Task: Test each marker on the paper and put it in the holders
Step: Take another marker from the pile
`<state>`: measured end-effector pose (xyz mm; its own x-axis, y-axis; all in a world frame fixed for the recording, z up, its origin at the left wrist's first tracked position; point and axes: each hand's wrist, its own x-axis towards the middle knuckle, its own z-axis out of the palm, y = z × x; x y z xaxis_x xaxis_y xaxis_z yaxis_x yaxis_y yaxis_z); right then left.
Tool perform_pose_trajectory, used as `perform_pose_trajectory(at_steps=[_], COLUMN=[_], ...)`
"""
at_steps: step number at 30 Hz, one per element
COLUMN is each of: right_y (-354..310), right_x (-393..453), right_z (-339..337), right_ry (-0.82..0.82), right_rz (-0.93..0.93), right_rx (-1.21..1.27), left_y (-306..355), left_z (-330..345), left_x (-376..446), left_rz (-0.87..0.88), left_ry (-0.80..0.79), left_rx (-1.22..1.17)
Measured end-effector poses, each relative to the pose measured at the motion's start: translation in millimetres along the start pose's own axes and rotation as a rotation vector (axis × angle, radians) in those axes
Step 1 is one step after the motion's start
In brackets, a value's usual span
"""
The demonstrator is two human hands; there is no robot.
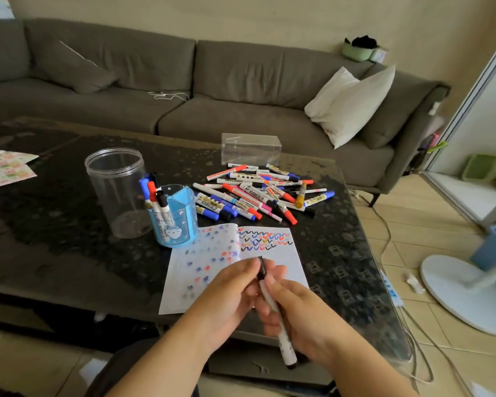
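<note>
- Hands are meeting over an open notebook (272,265) on a dark table (55,224), near its front edge.
- Right hand (298,313) is gripping the white barrel of a marker (272,308), fingers curled round it.
- Left hand (229,290) is pinching the marker's black cap (260,267), probably pulling it off or pushing it on around a test stroke.
- Notebook is showing rows of coloured zigzags, likely test marks.
- Blue holder (178,222) is standing just beside the notebook, holding several markers, handy for dropping tested ones.
- Pile of markers (258,193) is lying behind, seemingly awaiting testing.
- Clear jar (115,190) and clear box (251,149) are standing without markers.
- Barrel labels are too blurred to read.
</note>
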<state>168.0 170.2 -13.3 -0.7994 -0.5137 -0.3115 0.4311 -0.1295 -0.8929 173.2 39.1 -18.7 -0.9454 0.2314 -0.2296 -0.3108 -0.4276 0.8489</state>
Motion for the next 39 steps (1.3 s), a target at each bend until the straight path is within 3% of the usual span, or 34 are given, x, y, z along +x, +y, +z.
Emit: perform_pose_trajectory(at_steps=[4,8,10,13,14,22,33,36,39], right_y=[-2.6,-1.4,3.6,14.3,16.0,1.2,-17.5,-17.2,-15.4], right_x=[-11.6,-14.9,-13.0,-11.7,-12.1,-2.2,55.1,73.3,91.2], right_z=[2.1,6.5,6.3,3.1,1.4,-11.4,-62.2,-75.4,-82.9], right_ry=[-0.076,-0.040,0.060,0.226,0.261,0.322,0.446,0.434,0.503], right_rz=[0.019,-0.045,-0.109,-0.193,-0.190,-0.078,-0.178,-0.188,-0.169], right_rx=[0.164,0.049,-0.183,-0.725,-0.769,-0.554,0.112,-0.010,-0.377], left_y=[3.8,2.6,4.4,10.8,13.4,15.5,-8.0,-16.3,-25.0], left_z=[5.0,13.4,15.3,7.1,2.0,-16.9,-31.1,-34.8,-39.2], left_x=[-8.6,-10.3,-6.5,0.3,2.1,15.3,63.0,79.0,91.2], left_rz=[0.002,0.022,0.023,0.055,0.079,0.058,0.256,0.357,0.422], left_ry=[-0.068,-0.007,0.086,0.280,0.320,0.544,0.396,0.334,0.273], left_rx=[-0.051,-0.031,-0.028,0.037,0.076,0.515,0.965,1.053,1.173])
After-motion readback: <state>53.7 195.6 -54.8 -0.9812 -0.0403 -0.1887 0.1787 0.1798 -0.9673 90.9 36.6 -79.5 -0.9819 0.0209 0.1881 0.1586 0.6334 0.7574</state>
